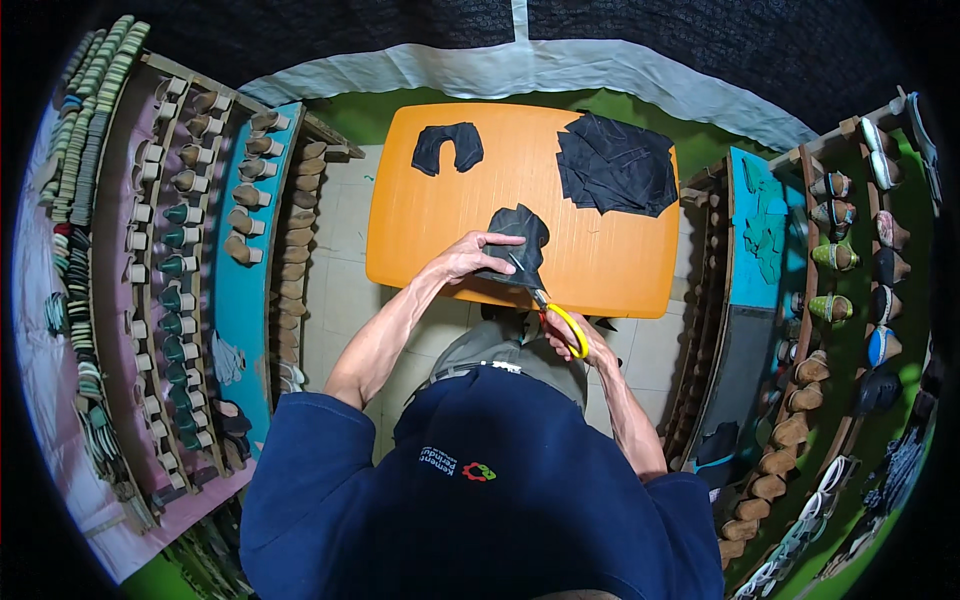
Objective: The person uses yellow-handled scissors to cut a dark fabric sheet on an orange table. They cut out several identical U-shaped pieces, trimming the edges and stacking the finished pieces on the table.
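My left hand [468,257] grips a dark piece of fabric [515,225] at the near edge of the orange table [400,230], its fingers lying across the cloth. In my right hand [580,340] is a pair of scissors [573,328] with yellow handles. The scissor blades reach up to the left, over the fabric close to my left fingertips. How far the blades are apart is too small to tell. A U-shaped dark fabric piece [447,145] lies flat at the far left of the table. At the far right rests a stack of dark fabric pieces [618,163].
Wooden racks with shoe lasts [262,145] stand at the left. More racks with lasts and shoes [832,255] line the right, beside a turquoise panel [745,290] with green scraps [763,225]. Behind the table hangs a dark curtain [400,25] with a pale lower strip.
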`<state>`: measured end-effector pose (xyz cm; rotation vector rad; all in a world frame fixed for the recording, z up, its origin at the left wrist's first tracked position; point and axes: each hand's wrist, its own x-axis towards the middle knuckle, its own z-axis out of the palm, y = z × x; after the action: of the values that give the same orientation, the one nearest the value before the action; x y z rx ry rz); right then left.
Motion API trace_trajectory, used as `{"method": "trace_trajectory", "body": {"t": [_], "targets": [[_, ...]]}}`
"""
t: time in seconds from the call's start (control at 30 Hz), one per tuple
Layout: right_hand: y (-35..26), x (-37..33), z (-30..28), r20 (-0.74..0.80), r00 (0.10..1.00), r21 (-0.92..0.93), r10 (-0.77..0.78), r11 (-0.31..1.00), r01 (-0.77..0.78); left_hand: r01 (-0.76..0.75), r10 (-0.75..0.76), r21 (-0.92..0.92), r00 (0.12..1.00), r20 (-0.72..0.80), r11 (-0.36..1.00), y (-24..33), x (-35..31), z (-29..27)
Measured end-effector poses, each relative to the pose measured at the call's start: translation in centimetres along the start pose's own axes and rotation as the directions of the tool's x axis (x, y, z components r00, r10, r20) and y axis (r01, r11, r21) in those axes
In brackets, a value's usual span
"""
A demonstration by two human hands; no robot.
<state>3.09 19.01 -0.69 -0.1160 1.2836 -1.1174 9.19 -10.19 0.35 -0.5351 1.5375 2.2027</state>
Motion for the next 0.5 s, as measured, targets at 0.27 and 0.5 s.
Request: {"method": "trace_trajectory", "body": {"t": [0.27,0.5], "targets": [[0.3,-0.3,-0.2,-0.014,1.000,0.012,-0.017,1.000,0.017,-0.047,0.044,-0.107,0.998,-0.035,0.993,-0.3,0.1,0.9],[0.0,-0.7,0.1,-0.049,0.997,-0.008,-0.051,0.999,0.051,-0.112,0.102,-0.098,0.990,-0.099,0.989,-0.8,0.5,1.5]]}}
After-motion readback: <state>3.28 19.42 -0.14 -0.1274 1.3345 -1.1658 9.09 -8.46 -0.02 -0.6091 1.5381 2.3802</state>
